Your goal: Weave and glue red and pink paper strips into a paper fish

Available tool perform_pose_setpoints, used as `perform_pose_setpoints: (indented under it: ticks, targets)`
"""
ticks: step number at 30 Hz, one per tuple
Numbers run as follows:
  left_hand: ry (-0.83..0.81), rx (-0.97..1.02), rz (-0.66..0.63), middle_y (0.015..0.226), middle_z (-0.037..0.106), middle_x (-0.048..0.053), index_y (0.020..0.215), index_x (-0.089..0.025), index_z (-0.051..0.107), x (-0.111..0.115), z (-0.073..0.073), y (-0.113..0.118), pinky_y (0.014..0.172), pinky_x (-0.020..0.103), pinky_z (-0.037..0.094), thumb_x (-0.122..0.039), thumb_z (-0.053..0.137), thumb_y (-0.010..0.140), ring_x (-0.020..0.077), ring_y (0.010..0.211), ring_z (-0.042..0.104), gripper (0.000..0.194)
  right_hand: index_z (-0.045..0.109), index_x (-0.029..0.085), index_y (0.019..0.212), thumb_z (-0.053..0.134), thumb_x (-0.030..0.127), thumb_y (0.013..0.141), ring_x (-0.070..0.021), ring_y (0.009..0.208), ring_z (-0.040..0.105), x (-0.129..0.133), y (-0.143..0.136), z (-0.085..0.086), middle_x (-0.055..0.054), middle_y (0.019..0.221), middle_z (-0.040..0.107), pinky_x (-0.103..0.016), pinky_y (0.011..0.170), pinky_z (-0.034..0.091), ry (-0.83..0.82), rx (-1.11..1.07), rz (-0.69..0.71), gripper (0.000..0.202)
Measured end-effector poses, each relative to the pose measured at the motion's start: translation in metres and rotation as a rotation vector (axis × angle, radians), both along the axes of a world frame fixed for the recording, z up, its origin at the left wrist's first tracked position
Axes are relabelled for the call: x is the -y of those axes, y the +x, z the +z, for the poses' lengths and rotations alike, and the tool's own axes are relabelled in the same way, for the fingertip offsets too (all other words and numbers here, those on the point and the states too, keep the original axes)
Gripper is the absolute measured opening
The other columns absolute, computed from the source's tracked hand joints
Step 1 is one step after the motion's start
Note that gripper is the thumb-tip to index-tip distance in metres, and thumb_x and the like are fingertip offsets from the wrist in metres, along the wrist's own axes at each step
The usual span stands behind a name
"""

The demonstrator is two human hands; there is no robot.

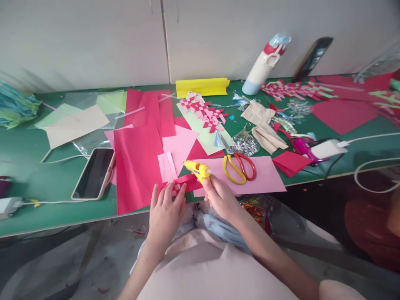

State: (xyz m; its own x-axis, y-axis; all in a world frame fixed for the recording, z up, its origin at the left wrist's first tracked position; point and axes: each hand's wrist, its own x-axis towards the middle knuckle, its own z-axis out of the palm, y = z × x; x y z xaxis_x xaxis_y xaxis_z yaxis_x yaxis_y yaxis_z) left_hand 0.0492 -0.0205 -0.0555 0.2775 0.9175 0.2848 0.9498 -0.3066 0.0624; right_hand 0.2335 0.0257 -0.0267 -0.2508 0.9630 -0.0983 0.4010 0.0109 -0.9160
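Note:
My right hand (220, 198) is wrapped around the handle of a small yellow glue gun (196, 168), its nozzle pointing up and left. My left hand (167, 210) lies with fingers spread, the tips pressing on red and pink paper strips (187, 182) at the table's front edge. Beyond those fingertips are light pink strips (167, 166). Left of them is a large red paper sheet (136, 166). Scissors (240, 166) with one yellow and one red handle rest on a pink sheet (265, 175), just right of the glue gun.
Woven red and pink paper pieces (204, 109) lie on a pale green sheet. Farther back stand a bottle (262, 68) and a phone (313, 58) leaning on the wall. Another phone (93, 173) lies at left. A white charger (329, 149) and its cable are at right.

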Motion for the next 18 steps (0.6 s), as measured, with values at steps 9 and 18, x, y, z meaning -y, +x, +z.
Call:
perform_pose_setpoints:
  ticks: [9, 18]
  targets:
    - [0.087, 0.027, 0.023, 0.117, 0.067, 0.017, 0.132, -0.006, 0.051, -0.002, -0.004, 0.001, 0.108, 0.052, 0.037, -0.024, 0.051, 0.091, 0.0281, 0.103, 0.064, 0.045, 0.052, 0.02, 0.09, 0.033, 0.055, 0.098, -0.0133, 0.05, 0.051, 0.0, 0.017, 0.003, 0.0, 0.061, 0.054, -0.026, 0.045, 0.039, -0.028, -0.17, -0.128, 0.041]
    - [0.113, 0.154, 0.006, 0.112, 0.068, 0.016, 0.133, -0.006, 0.047, -0.002, -0.008, -0.002, 0.102, 0.05, 0.047, -0.019, 0.052, 0.09, 0.0267, 0.102, 0.064, 0.045, 0.05, 0.019, 0.083, 0.035, 0.053, 0.098, -0.0103, 0.054, 0.049, 0.018, 0.026, 0.004, -0.001, 0.075, 0.052, -0.024, 0.045, 0.035, -0.257, -0.214, 0.007, 0.04]
